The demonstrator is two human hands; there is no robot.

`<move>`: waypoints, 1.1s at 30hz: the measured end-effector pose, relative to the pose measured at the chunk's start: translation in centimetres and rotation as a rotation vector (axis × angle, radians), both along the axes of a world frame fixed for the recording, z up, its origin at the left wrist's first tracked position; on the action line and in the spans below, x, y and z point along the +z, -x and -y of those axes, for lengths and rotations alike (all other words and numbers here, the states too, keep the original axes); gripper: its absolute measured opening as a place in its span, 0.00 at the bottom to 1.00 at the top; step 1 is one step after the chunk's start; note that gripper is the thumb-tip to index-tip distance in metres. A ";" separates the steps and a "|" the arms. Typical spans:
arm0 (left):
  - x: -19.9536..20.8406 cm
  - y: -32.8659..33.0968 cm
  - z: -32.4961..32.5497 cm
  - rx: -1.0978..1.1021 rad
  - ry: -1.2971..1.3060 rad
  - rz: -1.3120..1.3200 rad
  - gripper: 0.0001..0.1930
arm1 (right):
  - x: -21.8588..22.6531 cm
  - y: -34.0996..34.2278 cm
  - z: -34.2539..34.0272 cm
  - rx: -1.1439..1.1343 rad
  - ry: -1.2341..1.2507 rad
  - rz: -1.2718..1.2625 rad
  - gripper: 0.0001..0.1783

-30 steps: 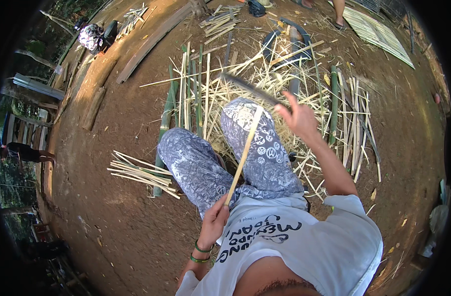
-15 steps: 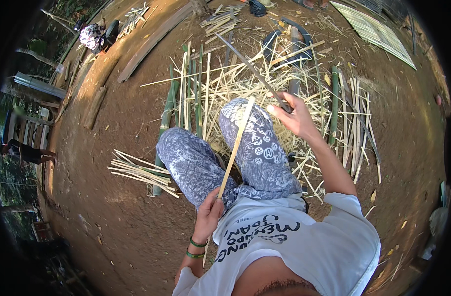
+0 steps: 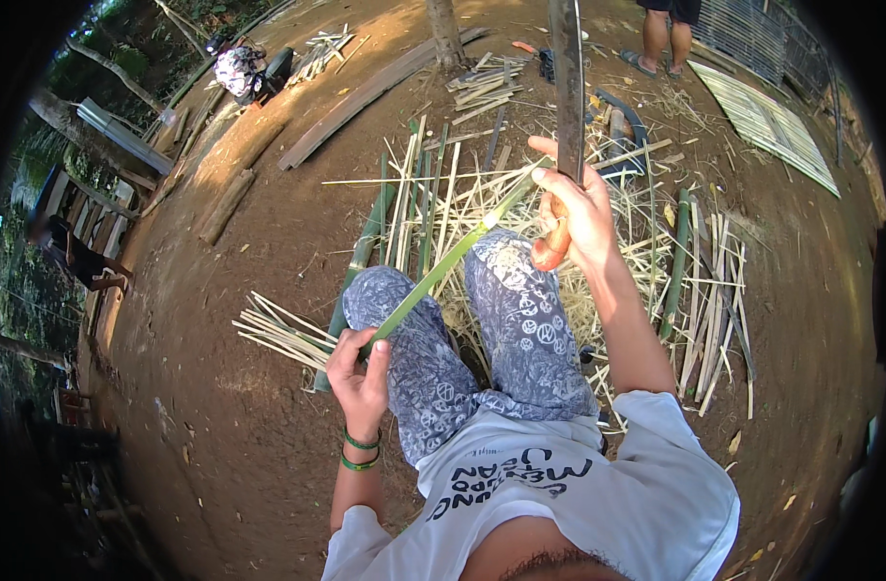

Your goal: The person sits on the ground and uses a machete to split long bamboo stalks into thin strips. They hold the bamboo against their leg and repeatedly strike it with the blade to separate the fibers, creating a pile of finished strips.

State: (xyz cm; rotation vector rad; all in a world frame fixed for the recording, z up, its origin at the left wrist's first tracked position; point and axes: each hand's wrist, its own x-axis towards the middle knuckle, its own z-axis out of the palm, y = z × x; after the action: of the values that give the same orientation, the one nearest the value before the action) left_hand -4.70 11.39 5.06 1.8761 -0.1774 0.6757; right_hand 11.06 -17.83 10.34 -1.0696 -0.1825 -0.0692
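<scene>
My left hand (image 3: 359,382) pinches the near end of a flat bamboo strip (image 3: 433,278) between thumb and fingers. The strip slants up to the right over my knees, its green skin uppermost and a pale node near its far end. My right hand (image 3: 586,215) is closed around the orange-brown wooden handle of a machete (image 3: 568,87). The long dark blade points straight away from me. The strip's far end meets my right thumb, beside the handle; whether the thumb presses on it I cannot tell.
Pale shavings and thin strips (image 3: 617,242) litter the ground past my knees. Bundled strips (image 3: 286,329) lie left, more strips (image 3: 719,310) right, near green bamboo lengths (image 3: 677,266). A slatted panel (image 3: 767,126) lies far right. One person (image 3: 656,39) stands beyond; others are left.
The strip has turned from its pale face to its green face and slants further right. My left hand has moved left and forward. The machete has swung from pointing left to pointing straight away.
</scene>
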 end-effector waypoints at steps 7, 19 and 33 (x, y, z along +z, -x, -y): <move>2.3 -1.5 -1.8 -0.175 0.022 -0.299 0.04 | -0.5 -0.9 -0.4 0.094 -0.350 -0.240 0.09; 2.7 -2.7 0.6 -0.918 0.398 -0.895 0.19 | -1.6 -1.4 1.5 0.093 -0.077 0.113 0.11; -3.6 -3.6 7.3 -0.613 0.588 -0.915 0.13 | -6.0 1.2 4.7 -0.172 0.773 0.105 0.25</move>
State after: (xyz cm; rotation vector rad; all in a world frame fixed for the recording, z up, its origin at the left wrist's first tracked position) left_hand -1.14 4.09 1.51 1.2850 0.0489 -0.5247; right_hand 9.89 -22.54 4.36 -1.8542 -0.2177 -0.2214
